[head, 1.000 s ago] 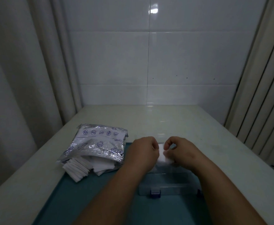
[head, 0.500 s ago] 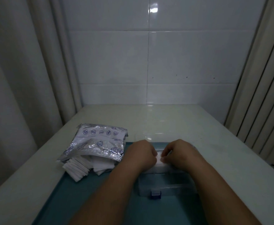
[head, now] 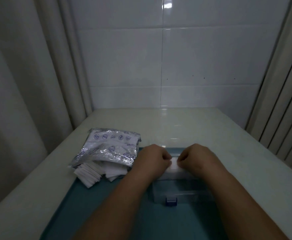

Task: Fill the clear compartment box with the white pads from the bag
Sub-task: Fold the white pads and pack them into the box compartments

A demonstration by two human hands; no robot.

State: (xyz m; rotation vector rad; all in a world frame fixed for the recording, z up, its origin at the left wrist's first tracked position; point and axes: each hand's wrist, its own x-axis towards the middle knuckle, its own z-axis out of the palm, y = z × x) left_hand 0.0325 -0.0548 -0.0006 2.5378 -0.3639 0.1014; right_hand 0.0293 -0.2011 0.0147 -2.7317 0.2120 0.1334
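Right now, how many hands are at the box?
2. The left hand and the right hand sit close together over the far side of the box, fingers curled on the pads between them. None seems hidden.

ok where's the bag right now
In the head view the bag lies on the table, just left of the left hand, with pads spilling from its near end.

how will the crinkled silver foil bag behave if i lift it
The crinkled silver foil bag is probably floppy, since it sags and creases. Square white pads spill from its open end, so lifting likely sheds more.
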